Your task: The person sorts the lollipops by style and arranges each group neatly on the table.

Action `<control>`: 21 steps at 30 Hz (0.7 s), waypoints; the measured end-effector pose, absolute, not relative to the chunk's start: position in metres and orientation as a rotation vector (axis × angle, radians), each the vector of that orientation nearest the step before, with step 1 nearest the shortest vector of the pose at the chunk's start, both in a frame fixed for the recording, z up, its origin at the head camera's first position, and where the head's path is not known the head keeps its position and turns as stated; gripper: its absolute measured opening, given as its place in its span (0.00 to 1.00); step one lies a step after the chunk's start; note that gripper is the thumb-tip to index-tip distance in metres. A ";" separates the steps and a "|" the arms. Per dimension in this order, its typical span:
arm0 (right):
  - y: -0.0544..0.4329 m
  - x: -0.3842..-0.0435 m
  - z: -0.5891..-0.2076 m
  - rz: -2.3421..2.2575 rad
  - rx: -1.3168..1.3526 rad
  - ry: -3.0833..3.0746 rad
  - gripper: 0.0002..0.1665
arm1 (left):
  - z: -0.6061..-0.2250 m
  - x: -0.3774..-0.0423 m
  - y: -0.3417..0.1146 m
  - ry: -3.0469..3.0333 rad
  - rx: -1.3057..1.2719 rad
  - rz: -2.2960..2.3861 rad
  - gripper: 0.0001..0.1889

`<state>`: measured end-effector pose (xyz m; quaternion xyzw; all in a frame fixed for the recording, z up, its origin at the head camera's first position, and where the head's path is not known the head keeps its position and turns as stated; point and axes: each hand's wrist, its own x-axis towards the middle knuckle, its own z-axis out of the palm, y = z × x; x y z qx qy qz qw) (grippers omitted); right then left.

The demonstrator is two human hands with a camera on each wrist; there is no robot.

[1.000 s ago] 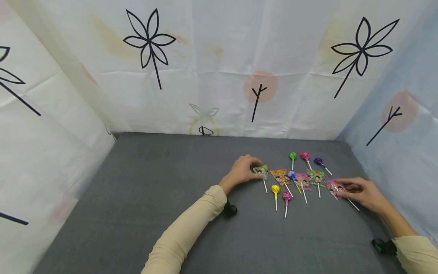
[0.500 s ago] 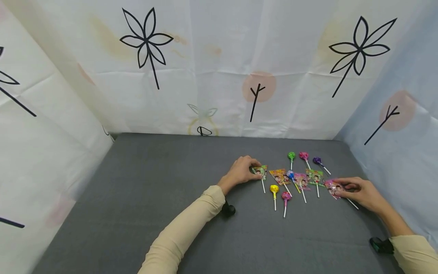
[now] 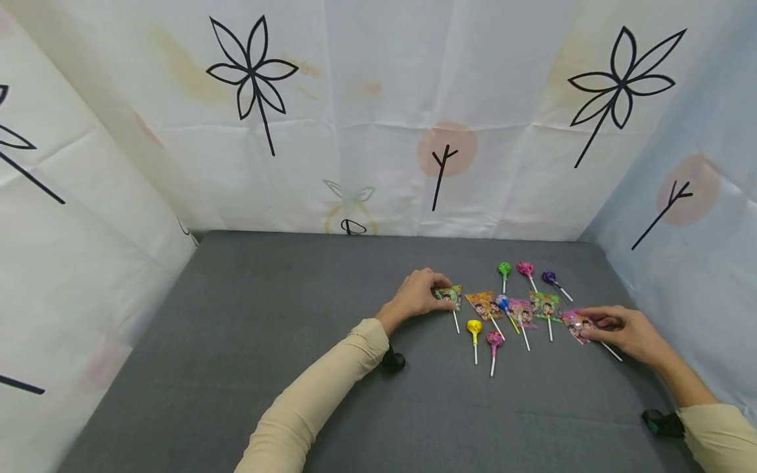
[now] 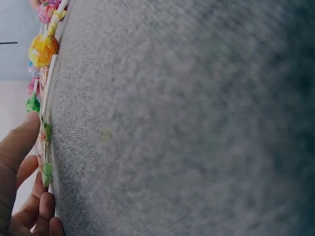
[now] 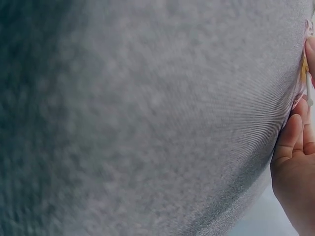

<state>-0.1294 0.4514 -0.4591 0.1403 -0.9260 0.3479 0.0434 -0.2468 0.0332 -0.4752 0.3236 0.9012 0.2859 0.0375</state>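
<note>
My left hand (image 3: 416, 293) pinches a flat lollipop in a green printed wrapper (image 3: 451, 297) by its left side, its white stick pointing toward me. In the left wrist view that green wrapper (image 4: 47, 152) lies between the thumb and the fingers, down at the cloth. At the right end of the group, my right hand (image 3: 629, 334) holds a lollipop in a pink printed wrapper (image 3: 575, 323) between thumb and fingers. Only a sliver of the pink wrapper (image 5: 298, 93) shows in the right wrist view. Between the hands lie flat lollipops in orange (image 3: 483, 305), pink (image 3: 522, 311) and green (image 3: 544, 305) wrappers.
Round lollipops lie around the flat ones: green (image 3: 504, 269), pink (image 3: 525, 268) and purple (image 3: 549, 277) behind, blue (image 3: 502, 302) amid them, yellow (image 3: 474, 326) and another pink (image 3: 495, 338) in front. A grey cloth covers the table (image 3: 266, 328); patterned curtains (image 3: 378, 131) enclose it.
Both hands stay on the same two lollipops. The whole scene shifts slightly left in the head view; nothing else visibly moves.
</note>
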 end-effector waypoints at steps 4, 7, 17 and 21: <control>0.452 -0.130 -0.459 1.052 0.389 -2.862 0.18 | -0.476 -0.247 0.036 2.780 0.974 0.838 0.24; 0.452 -0.132 -0.459 1.074 0.368 -2.867 0.18 | -0.475 -0.247 0.038 2.762 0.955 0.839 0.23; 0.452 -0.134 -0.461 1.092 0.358 -2.860 0.18 | -0.472 -0.251 0.039 2.655 0.927 0.982 0.21; 0.455 -0.132 -0.462 1.104 0.357 -2.854 0.18 | -0.472 -0.251 0.040 2.558 0.963 1.105 0.20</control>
